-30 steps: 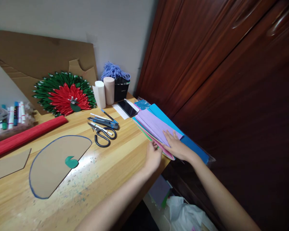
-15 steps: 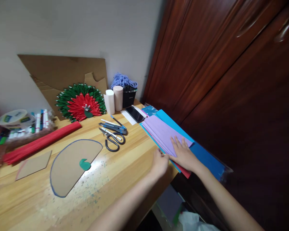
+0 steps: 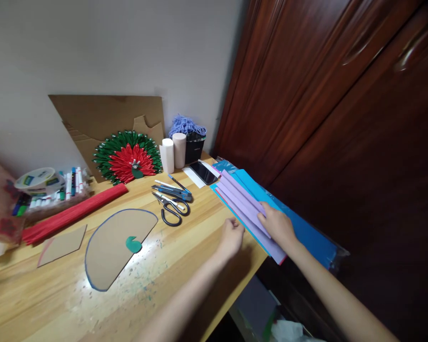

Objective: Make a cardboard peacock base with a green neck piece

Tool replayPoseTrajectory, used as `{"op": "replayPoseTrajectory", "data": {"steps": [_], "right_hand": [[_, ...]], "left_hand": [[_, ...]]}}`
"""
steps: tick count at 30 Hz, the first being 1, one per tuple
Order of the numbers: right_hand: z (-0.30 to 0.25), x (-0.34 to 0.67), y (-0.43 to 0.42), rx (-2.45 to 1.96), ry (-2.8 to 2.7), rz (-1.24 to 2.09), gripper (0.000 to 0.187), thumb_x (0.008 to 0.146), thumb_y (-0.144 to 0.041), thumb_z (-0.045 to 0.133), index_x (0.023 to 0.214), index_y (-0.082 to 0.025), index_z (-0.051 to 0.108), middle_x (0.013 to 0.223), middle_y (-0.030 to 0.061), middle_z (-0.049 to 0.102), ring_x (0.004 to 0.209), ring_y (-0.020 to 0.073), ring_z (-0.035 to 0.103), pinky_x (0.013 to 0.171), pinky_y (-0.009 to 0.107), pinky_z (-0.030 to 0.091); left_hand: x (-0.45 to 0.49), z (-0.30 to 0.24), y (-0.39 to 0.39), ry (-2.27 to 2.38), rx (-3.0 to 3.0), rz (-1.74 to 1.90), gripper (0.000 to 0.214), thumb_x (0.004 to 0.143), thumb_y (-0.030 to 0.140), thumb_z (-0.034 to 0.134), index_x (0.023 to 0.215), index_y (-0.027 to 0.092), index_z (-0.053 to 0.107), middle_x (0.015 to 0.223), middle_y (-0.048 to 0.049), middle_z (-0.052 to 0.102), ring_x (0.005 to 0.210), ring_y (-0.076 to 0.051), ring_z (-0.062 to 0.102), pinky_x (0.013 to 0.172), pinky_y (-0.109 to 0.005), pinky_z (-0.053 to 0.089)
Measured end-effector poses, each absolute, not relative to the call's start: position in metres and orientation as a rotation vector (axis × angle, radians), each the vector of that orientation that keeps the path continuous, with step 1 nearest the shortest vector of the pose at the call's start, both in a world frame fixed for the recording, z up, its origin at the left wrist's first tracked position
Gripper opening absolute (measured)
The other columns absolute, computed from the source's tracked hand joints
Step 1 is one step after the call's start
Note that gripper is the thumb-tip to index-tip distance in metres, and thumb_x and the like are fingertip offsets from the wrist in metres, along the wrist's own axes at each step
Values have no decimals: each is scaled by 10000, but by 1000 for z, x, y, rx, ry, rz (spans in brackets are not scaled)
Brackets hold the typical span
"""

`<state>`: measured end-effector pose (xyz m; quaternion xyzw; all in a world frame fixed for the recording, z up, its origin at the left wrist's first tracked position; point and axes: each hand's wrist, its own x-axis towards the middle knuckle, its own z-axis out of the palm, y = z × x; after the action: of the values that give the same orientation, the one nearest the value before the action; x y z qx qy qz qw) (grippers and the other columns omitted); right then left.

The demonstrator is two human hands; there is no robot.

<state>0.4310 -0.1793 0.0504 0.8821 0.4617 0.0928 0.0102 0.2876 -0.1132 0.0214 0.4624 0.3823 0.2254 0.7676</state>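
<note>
Done so far: a rounded cardboard panel [image 3: 110,242] at lower left of the frame is already cut out and edged in blue, with a small green cutout [image 3: 132,244] lying by its straight side; whether that is glued cannot be told.
Not yet done: most of the panel's face is bare, and the purple sheets [image 3: 240,202] lie on other coloured paper, joined to nothing on the panel. The handling of paper seems at an early stage.
Purple sheets: right of centre, fanned lengthwise over light blue paper [image 3: 248,183] along the worktop [image 3: 178,256] edge.
Right hand: reaching in from lower right, palm downward, thumb and fingers closed around the margin of the upper purple sheets [image 3: 278,225]; the fingertips beneath are hidden.
Left hand: from bottom centre, back up, fingers curled into a loose fist [image 3: 232,236] just beside the stack's near edge; nothing is seen in it, and contact with the paper cannot be told.
Cutting tools: scissors [image 3: 166,202] and a utility knife [image 3: 173,192] lie near centre, apart from both hands.
</note>
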Motion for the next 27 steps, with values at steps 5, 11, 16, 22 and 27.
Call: {"op": "replayPoseTrajectory", "data": {"steps": [5, 11, 16, 22, 27], "right_hand": [[61, 431, -186, 2884, 1399, 404, 354, 878, -228, 343, 1179, -144, 508, 978, 127, 685, 825, 286, 659, 656, 341, 477], [37, 417, -184, 2862, 1567, 116, 345, 881, -228, 335, 1152, -131, 524, 1131, 143, 613, 1001, 273, 599, 797, 352, 480], [37, 409, -194, 2852, 1968, -237, 431, 833, -356, 485, 1224, -174, 480, 1143, 114, 566, 1105, 266, 525, 932, 366, 439], [63, 430, -195, 2620, 2432, -748, 363, 897, -393, 401, 1209, -253, 524, 1189, 57, 560, 1140, 222, 508, 974, 334, 408], [54, 482, -171, 3072, 1552, 109, 523, 813, -378, 545, 1245, -92, 470, 1193, 197, 513, 1113, 331, 492, 928, 442, 395]], "left_hand": [[293, 29, -113, 742, 979, 444, 190, 687, 142, 579, 873, 149, 541, 834, -55, 631, 796, -173, 586, 728, -280, 431], [307, 20, -111, 720, 929, 442, 173, 705, 137, 560, 877, 132, 549, 866, -68, 635, 783, -148, 592, 674, -246, 447], [308, 18, -110, 659, 880, 546, 273, 716, 275, 639, 951, 143, 592, 970, -99, 671, 890, -197, 630, 760, -280, 482], [304, 10, -105, 806, 763, 767, 340, 626, 254, 721, 926, 126, 626, 938, -134, 693, 888, -264, 648, 800, -352, 489], [296, 6, -98, 876, 691, 783, 274, 621, 161, 668, 888, 143, 613, 859, -90, 696, 789, -219, 656, 736, -322, 509]]}}
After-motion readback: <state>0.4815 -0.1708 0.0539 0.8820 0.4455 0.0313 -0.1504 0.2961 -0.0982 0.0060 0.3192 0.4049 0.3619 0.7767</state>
